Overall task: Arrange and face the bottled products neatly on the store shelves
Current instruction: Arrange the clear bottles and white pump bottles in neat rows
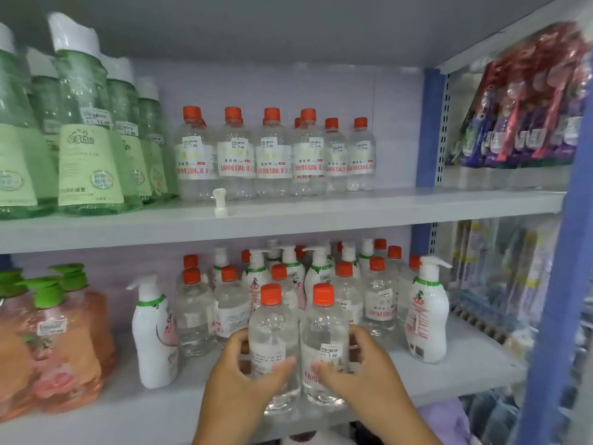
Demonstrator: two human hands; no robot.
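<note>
Bottles, two clear ones with orange caps, stand at the lower shelf's front edge, our left hand and right hand each curled round one. We judge facing underway; next, turn the left label forward.

Just beyond the left hand and the right hand, a dense cluster of orange-capped clear bottles and white pump bottles blocks the way to the back of the lower shelf. Left of the left hand stands a lone white pump bottle, with a bare strip of shelf between. Right of the right hand, open shelf runs to another white pump bottle. Above the hands, the upper shelf's edge caps the opening, where a small white pump head stands.
</note>
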